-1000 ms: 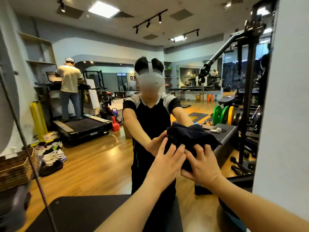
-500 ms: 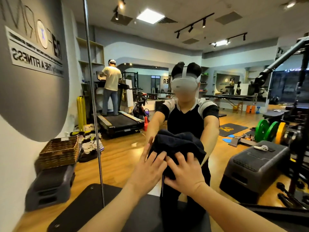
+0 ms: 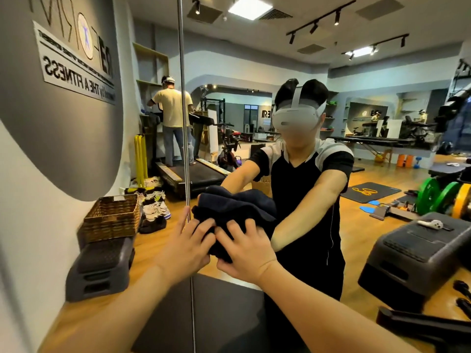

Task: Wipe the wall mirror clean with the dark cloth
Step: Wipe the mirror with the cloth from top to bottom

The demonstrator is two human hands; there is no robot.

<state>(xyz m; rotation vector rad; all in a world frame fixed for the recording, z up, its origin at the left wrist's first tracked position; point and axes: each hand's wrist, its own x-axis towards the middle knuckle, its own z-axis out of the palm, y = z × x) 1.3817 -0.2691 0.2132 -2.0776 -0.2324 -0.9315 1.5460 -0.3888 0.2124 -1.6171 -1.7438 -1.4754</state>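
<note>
Gym floor in light wood fills the reflection in the wall mirror (image 3: pixel 331 59), whose panes meet at a vertical seam (image 3: pixel 184 123) left of centre. Reflected at left: a wicker basket (image 3: pixel 112 217) on a grey step platform (image 3: pixel 100 268), pairs of shoes (image 3: pixel 154 210) just beyond it, a treadmill (image 3: pixel 188 174) with a person standing on it, facing away. Reflected at right: a second grey step platform (image 3: pixel 418 258) and green and yellow weight plates (image 3: pixel 443 197) beyond it.

Dark cloth (image 3: pixel 234 212): bunched into a thick wad, held against the glass just right of the seam, at about chest height of the reflected wearer. Its upper folds rise clear above both hands; its lower edge hangs between them.

Left hand (image 3: pixel 186 248): fingers spread and nearly straight, laid over the cloth's left side, the outermost fingertip reaching the seam. Pressing contact rather than a pinch; thumb position cannot be determined.

Right hand (image 3: pixel 248 250): touching the left hand at the near edge. Fingers bent at the knuckles, tips dug into the lower right folds of the cloth, gripping it.

Both forearms extend from the near bottom edge toward the mirror.
</note>
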